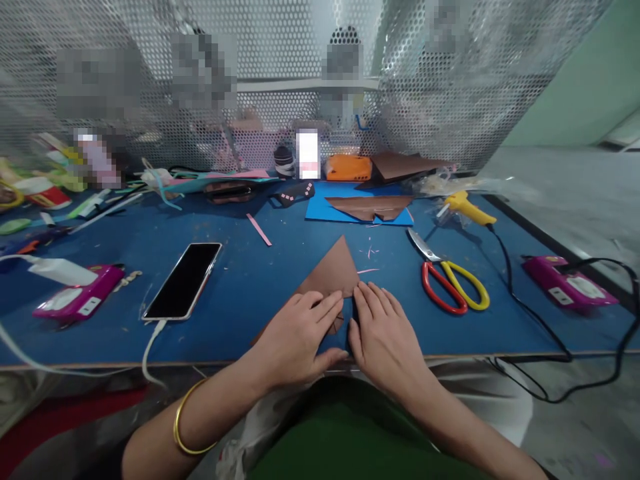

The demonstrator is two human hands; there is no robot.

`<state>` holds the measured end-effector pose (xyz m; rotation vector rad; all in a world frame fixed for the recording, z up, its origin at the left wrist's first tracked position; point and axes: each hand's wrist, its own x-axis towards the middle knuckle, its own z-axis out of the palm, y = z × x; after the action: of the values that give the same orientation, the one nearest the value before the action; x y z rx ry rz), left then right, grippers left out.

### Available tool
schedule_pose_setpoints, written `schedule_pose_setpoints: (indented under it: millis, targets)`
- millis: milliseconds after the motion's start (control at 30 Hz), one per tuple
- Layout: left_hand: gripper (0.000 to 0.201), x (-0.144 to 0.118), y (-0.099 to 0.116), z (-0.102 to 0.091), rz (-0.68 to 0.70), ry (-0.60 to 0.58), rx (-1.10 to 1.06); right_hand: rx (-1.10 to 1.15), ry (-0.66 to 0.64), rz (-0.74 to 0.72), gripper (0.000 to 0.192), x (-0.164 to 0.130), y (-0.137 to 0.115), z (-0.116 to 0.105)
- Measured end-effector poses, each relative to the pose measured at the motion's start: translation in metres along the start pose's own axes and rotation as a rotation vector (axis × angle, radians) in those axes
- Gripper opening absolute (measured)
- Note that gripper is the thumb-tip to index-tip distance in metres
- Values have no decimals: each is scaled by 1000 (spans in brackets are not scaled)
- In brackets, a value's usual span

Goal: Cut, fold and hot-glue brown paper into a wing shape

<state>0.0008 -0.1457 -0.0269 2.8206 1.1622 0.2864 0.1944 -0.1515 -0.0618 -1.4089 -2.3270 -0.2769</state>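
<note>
- Head view, lower centre: both hands are pressing flat on a brown paper (pixel 331 273) lying on the blue table (pixel 250 280), near its front edge.
- The left hand (pixel 295 340) is lying open, fingers spread over the paper's lower left part, thumb tucked toward the middle; it is gripping nothing, only pressing down.
- The right hand (pixel 383 337) is lying open too, fingers together, tips touching the paper's right edge.
- The step looks like creasing a fold: the paper is already showing a triangular peak pointing up the frame. The next move probably calls for a firm, even stroke along the fold line.
- The paper looks thin, matte and stiff enough to hold sharp edges.
- Right of centre, scissors (pixel 450 280) with red and yellow plastic loops and a shiny blade are lying well apart from the hands.
- Left of centre, a phone (pixel 183 280) with a glossy black screen is lying cabled.
- Upper centre, more brown pieces (pixel 370 207) are resting on a blue sheet (pixel 320 210).
- Upper right, a yellow glue gun (pixel 467 208) is trailing a black cord.
</note>
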Motion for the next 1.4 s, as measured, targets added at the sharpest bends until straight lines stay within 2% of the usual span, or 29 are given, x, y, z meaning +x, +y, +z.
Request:
schedule_pose_setpoints:
  millis: [267,400,500,600,767,1000,1133,1300,1400]
  targets:
    - [71,-1,1,-1,8,-8,5,6,-4,-44,47,1,9,-3]
    - [73,-3,-2,0,7,-4,-31,86,-57,-84,44,1,24,-8]
    - [69,-3,-5,-2,-10,-19,-81,148,-41,-108,44,-5,29,-11]
    - [56,-1,-8,-5,-35,-43,-150,230,-12,-124,40,-11,25,-13]
    - [61,1,-11,-4,-32,-44,-177,317,-26,-186,37,-8,11,-16]
    - [61,0,-9,1,-30,-41,-127,191,0,-283,36,-5,7,-15]
    - [59,3,-7,0,-21,-37,-84,126,-29,-370,31,-3,7,-15]
    - [59,4,-7,0,-21,-12,-106,208,-9,-283,35,-9,10,-13]
    - [58,3,-6,1,-23,-12,-93,206,-17,-293,37,-12,9,-12]
